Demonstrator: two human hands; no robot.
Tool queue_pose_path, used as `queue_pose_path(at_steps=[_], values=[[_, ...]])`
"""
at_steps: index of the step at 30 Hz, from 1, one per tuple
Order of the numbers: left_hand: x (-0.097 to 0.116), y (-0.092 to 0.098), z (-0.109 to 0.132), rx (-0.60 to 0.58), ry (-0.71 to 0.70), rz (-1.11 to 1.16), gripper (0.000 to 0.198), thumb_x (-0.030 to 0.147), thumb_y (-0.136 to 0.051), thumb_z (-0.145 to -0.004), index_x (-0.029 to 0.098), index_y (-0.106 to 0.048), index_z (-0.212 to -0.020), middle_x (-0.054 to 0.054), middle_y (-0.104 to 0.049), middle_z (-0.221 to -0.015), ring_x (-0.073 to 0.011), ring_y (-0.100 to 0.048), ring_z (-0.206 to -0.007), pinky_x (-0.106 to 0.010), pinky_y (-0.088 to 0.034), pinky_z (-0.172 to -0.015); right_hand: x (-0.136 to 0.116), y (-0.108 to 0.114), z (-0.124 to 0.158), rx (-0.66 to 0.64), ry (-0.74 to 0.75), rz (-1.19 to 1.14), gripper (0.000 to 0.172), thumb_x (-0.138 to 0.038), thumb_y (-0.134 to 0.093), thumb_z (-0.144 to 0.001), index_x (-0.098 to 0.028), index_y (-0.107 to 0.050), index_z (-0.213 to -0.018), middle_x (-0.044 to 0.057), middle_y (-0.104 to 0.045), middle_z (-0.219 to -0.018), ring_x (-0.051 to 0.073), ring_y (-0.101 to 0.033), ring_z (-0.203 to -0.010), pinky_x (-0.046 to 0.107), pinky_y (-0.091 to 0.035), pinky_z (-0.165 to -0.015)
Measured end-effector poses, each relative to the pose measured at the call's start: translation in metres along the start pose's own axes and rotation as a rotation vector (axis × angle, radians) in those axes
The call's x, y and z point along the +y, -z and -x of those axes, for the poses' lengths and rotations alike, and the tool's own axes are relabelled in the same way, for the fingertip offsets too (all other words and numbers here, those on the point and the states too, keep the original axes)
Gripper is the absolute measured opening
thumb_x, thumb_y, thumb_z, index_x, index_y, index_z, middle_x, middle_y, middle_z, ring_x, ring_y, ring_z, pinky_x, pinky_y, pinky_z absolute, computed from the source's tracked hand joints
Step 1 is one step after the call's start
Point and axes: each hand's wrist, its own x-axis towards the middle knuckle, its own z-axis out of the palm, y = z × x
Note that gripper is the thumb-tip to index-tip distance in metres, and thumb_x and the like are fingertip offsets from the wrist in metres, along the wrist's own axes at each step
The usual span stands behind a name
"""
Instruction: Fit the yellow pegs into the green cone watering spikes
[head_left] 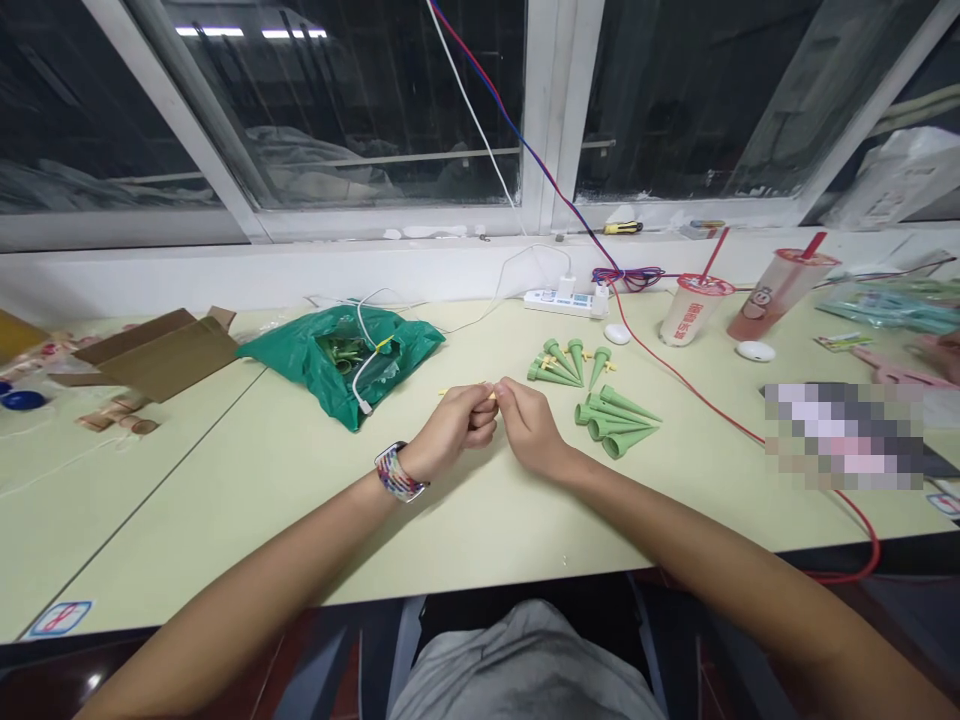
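The left hand [459, 422], with a woven-strap watch [398, 472] on its wrist, and the right hand [529, 428] meet in front of the person, both closed into tight fingertip pinches. A thin yellow stick [444, 392] sticks out past the left hand's fingers, and its other end shows near the right hand's fingertips. Something this slim probably needs that grip to stay steady. On the pale green table [247, 520], an upper bunch of green plastic cones [559, 368] and a lower bunch of green plastic cones [615, 420] lie just right of the hands, likely within easy reach. Small yellow pieces [546, 360] sit among the upper bunch. To the left, a green plastic bag [405, 350] holds more green parts [341, 350]. A power strip [562, 302] and two drink cups [691, 308] stand farther back, apparently out of the way of the hands
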Motion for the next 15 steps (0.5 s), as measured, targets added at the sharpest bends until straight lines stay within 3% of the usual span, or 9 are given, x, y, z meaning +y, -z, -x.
queue_pose_path(at_steps=[4, 6, 8, 11, 13, 15], values=[[0.009, 0.011, 0.002, -0.166, 0.179, 0.060, 0.050, 0.046, -0.054, -0.096, 0.023, -0.022, -0.066, 0.009, -0.014, -0.059, -0.0064, -0.010, -0.044, -0.025, -0.013, -0.043, 0.004, 0.009, -0.006, -0.061, 0.152, 0.229, 0.034, -0.043, -0.035, -0.108, -0.025, -0.038, -0.080, 0.002, -0.048, -0.076, 0.019, -0.039, -0.066, 0.034, -0.029, -0.065], [0.012, 0.015, 0.004, -0.181, 0.173, -0.034, 0.049, 0.049, -0.048, -0.099, 0.024, -0.023, -0.066, 0.008, -0.016, -0.057, -0.0076, -0.012, -0.042, -0.026, -0.016, -0.042, 0.004, 0.012, -0.008, -0.074, 0.172, 0.236, 0.035, -0.046, -0.038, -0.107, -0.024, -0.040, -0.080, 0.002, -0.047, -0.075, 0.018, -0.038, -0.066, 0.034, -0.028, -0.064], [0.013, 0.018, 0.006, -0.076, -0.005, -0.289, 0.047, 0.052, -0.040, -0.103, 0.024, -0.029, -0.066, 0.006, -0.023, -0.055, -0.0101, -0.022, -0.042, -0.027, -0.023, -0.045, 0.004, 0.011, -0.010, -0.056, 0.085, 0.115, 0.041, -0.053, -0.037, -0.107, -0.024, -0.040, -0.077, 0.001, -0.043, -0.072, 0.018, -0.037, -0.065, 0.033, -0.030, -0.063], [0.013, 0.025, 0.007, 0.114, -0.460, -0.923, 0.039, 0.049, -0.045, -0.104, 0.022, -0.049, -0.077, 0.000, -0.049, -0.065, -0.0151, -0.045, -0.054, -0.029, -0.032, -0.054, 0.003, 0.006, -0.011, -0.075, -0.235, -0.273, 0.054, -0.070, -0.041, -0.101, -0.026, -0.035, -0.071, -0.005, -0.031, -0.063, 0.014, -0.032, -0.055, 0.029, -0.029, -0.053], [0.011, 0.031, 0.006, 0.122, -0.674, -1.280, 0.028, 0.044, -0.050, -0.103, 0.021, -0.058, -0.089, -0.004, -0.061, -0.079, -0.0165, -0.052, -0.063, -0.030, -0.032, -0.058, 0.004, 0.002, -0.011, -0.116, -0.443, -0.500, 0.061, -0.079, -0.052, -0.091, -0.027, -0.032, -0.069, -0.008, -0.023, -0.060, 0.011, -0.024, -0.048, 0.027, -0.023, -0.046], [0.008, 0.036, 0.003, 0.085, -0.755, -1.466, 0.024, 0.037, -0.047, -0.105, 0.021, -0.061, -0.094, -0.005, -0.065, -0.087, -0.0164, -0.055, -0.064, -0.030, -0.030, -0.058, 0.005, 0.000, -0.011, -0.144, -0.551, -0.608, 0.066, -0.081, -0.062, -0.084, -0.027, -0.029, -0.066, -0.011, -0.018, -0.058, 0.008, -0.020, -0.045, 0.025, -0.019, -0.042]])
